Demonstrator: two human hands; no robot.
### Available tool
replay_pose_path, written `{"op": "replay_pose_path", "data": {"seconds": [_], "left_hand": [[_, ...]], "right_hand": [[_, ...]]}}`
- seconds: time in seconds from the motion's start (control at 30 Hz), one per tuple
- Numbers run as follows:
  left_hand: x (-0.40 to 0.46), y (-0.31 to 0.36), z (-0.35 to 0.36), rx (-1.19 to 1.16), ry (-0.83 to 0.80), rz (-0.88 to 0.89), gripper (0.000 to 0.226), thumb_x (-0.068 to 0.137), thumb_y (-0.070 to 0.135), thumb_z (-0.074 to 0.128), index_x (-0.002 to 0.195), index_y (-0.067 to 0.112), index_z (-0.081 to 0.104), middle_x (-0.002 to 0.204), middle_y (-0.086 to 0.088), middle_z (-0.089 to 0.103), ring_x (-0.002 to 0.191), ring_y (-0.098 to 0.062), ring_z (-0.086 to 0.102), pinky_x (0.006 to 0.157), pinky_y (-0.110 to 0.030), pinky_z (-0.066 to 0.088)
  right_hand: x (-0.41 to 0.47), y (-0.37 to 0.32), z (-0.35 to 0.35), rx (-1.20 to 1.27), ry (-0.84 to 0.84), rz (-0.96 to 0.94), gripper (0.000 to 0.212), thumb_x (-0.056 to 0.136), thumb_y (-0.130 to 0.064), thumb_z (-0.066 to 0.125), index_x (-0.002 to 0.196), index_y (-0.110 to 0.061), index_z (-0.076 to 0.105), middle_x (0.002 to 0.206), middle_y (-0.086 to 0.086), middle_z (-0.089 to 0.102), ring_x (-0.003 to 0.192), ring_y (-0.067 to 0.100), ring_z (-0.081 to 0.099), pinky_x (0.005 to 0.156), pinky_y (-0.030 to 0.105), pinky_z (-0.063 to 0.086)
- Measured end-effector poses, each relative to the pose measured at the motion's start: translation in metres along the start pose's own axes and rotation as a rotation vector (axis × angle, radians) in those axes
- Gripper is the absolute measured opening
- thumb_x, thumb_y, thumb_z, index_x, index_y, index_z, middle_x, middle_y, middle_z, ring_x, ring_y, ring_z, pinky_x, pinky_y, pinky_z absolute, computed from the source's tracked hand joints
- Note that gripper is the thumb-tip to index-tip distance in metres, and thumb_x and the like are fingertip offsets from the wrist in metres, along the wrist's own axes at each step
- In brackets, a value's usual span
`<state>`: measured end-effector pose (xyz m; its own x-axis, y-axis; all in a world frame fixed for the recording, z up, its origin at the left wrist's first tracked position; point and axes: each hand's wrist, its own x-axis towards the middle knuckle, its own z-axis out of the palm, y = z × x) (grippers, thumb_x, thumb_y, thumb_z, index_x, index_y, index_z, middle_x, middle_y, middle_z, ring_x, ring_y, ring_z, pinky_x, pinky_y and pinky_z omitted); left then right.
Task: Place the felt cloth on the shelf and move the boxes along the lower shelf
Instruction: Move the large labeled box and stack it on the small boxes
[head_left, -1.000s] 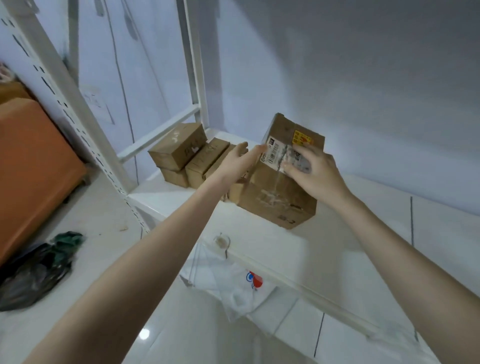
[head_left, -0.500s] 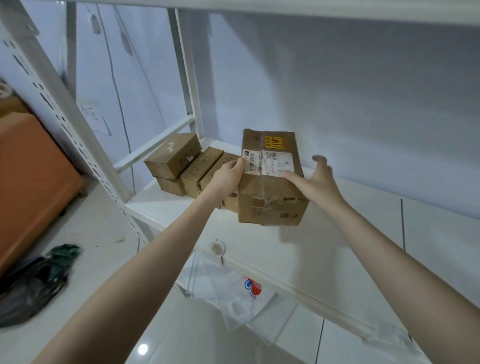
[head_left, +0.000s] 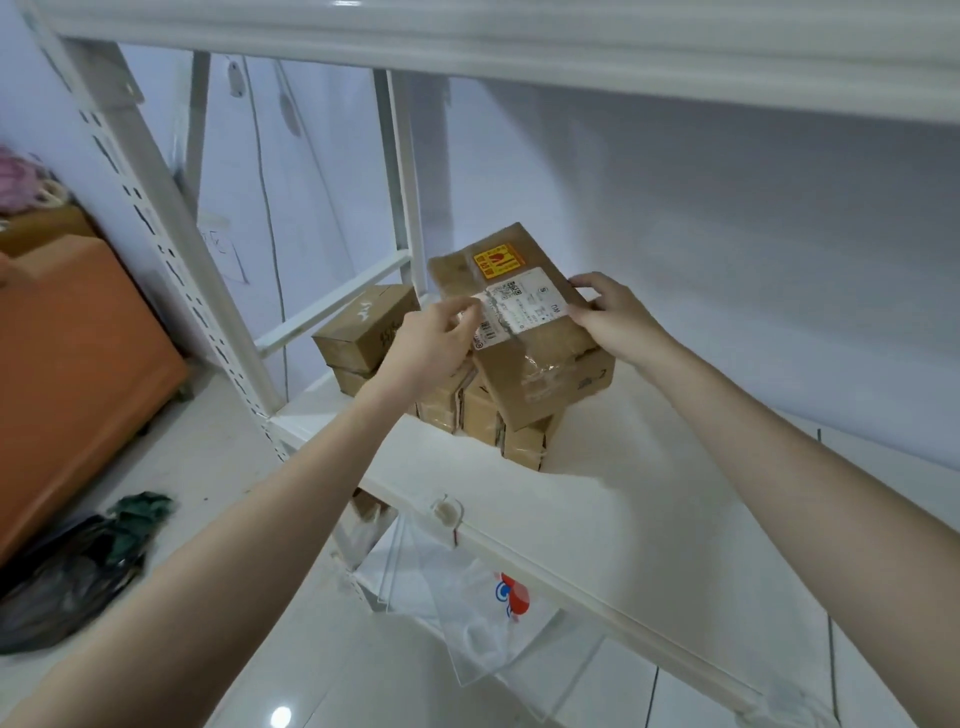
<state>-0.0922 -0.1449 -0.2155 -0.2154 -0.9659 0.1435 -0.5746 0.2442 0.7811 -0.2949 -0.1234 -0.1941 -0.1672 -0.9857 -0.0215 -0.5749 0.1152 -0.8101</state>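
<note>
A brown cardboard box (head_left: 540, 374) with a white shipping label and a yellow sticker lies tilted on top of a row of smaller brown boxes (head_left: 457, 410) on the white lower shelf (head_left: 597, 499). My left hand (head_left: 431, 348) grips its left edge by the label. My right hand (head_left: 618, 322) grips its right edge. Two more small boxes (head_left: 358, 332) are stacked further left against the shelf's end rail. No felt cloth is visible on the shelf.
A white perforated upright (head_left: 171, 249) frames the shelf's left end, and an upper shelf (head_left: 519, 47) spans overhead. An orange cabinet (head_left: 67, 374) stands at the left. A dark bag with green cloth (head_left: 88, 561) lies on the floor. A clear sleeve and white bag (head_left: 467, 597) hang below the shelf.
The labelled box has been lifted from the shelf surface and now rests on top of the row of small boxes, turned and tilted. Both hands stayed on it.
</note>
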Motion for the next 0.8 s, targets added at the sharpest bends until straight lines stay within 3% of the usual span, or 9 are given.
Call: {"op": "replay_pose_path", "data": {"seconds": [0.1,0.2,0.27,0.37,0.53,0.63,0.7,0.8], "left_hand": [[0.003,-0.007,-0.013,-0.050,0.090,-0.027,0.037,0.094,0.030,0.038,0.122,0.024,0.062,0.092,-0.005,0.073,0.082,-0.028,0.071,0.072,-0.045,0.060],[0.005,-0.016,-0.021,0.090,0.092,0.033,0.044,0.086,0.017,0.047,0.128,0.021,0.057,0.083,-0.001,0.070,0.076,-0.021,0.067,0.067,-0.027,0.056],[0.007,-0.025,-0.020,0.153,0.061,0.105,0.054,0.081,0.015,0.055,0.134,0.021,0.051,0.094,-0.002,0.065,0.087,-0.019,0.063,0.079,-0.028,0.052],[0.013,-0.039,-0.013,0.208,0.064,0.182,0.054,0.083,0.022,0.066,0.135,0.025,0.049,0.099,0.001,0.052,0.090,-0.017,0.057,0.085,-0.032,0.050],[0.018,-0.048,-0.002,0.553,0.159,0.291,0.044,0.080,0.043,0.069,0.119,0.025,0.062,0.097,0.000,0.042,0.096,-0.023,0.043,0.077,-0.035,0.045],[0.026,-0.052,0.002,0.593,0.167,0.349,0.044,0.077,0.045,0.071,0.114,0.021,0.064,0.116,-0.007,0.051,0.111,-0.030,0.045,0.088,-0.040,0.043],[0.030,-0.054,0.003,0.550,0.092,0.376,0.045,0.080,0.046,0.068,0.115,0.019,0.060,0.129,-0.007,0.052,0.120,-0.030,0.047,0.097,-0.042,0.042],[0.033,-0.056,0.002,0.549,0.031,0.375,0.050,0.080,0.055,0.063,0.117,0.020,0.056,0.129,-0.001,0.053,0.113,-0.025,0.053,0.093,-0.034,0.041]], "right_hand": [[0.025,-0.016,0.005,0.023,-0.032,-0.047,0.036,0.094,-0.021,0.043,0.127,-0.027,0.053,0.125,0.007,0.061,0.111,0.025,0.059,0.098,0.040,0.047],[0.051,-0.025,0.006,0.066,-0.048,-0.087,0.035,0.092,-0.013,0.044,0.121,-0.025,0.062,0.129,0.006,0.059,0.117,0.023,0.055,0.097,0.031,0.042],[0.064,-0.027,0.007,0.084,-0.061,-0.091,0.036,0.092,-0.007,0.044,0.119,-0.021,0.065,0.127,0.005,0.059,0.112,0.021,0.055,0.090,0.026,0.043],[0.079,-0.024,0.013,0.090,-0.119,-0.068,0.036,0.092,-0.003,0.042,0.114,-0.019,0.067,0.117,0.005,0.060,0.100,0.017,0.055,0.073,0.020,0.044],[0.097,-0.007,0.025,0.077,-0.142,-0.038,0.041,0.090,0.003,0.037,0.107,-0.016,0.070,0.108,0.006,0.061,0.091,0.012,0.054,0.068,0.019,0.039],[0.106,0.005,0.035,-0.020,-0.096,-0.064,0.040,0.092,-0.005,0.037,0.101,-0.025,0.071,0.115,0.006,0.065,0.100,0.018,0.055,0.075,0.025,0.040],[0.109,0.011,0.039,-0.098,-0.071,-0.087,0.038,0.093,-0.008,0.038,0.107,-0.025,0.069,0.121,0.003,0.065,0.113,0.019,0.055,0.084,0.027,0.040],[0.105,0.014,0.041,-0.237,0.039,-0.201,0.034,0.096,-0.016,0.044,0.126,-0.022,0.059,0.135,0.002,0.057,0.129,0.020,0.046,0.102,0.030,0.034]]}}
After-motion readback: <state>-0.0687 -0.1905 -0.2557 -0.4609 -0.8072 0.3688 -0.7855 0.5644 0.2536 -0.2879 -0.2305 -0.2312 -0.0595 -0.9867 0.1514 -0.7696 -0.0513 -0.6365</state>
